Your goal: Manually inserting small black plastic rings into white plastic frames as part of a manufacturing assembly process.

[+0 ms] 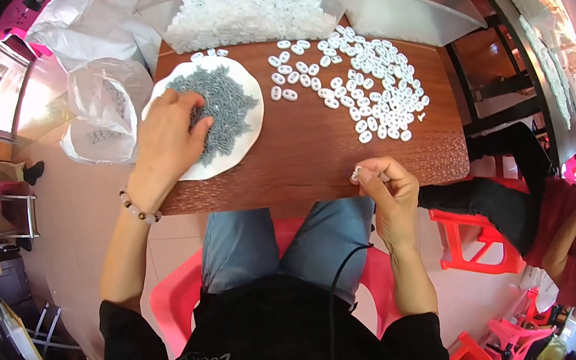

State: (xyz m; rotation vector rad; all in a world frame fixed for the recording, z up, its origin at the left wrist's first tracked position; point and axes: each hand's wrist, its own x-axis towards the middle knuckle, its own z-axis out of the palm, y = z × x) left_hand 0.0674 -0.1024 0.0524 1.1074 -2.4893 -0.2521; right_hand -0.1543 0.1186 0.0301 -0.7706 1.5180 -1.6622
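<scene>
A white scalloped plate on the brown table holds a heap of small grey screws. My left hand reaches over the plate's left side, thumb and index finger apart, fingertips at the screws; I see nothing held in it. By the table's near edge, my right hand pinches a small white plastic piece between thumb and fingers. Many white oval two-hole plastic pieces lie scattered on the table to the right of the plate.
A clear bin of white pieces stands at the table's back, beside a second bin. Left of the table are a plastic bag and white sacks. Another person sits at the right, near a red stool.
</scene>
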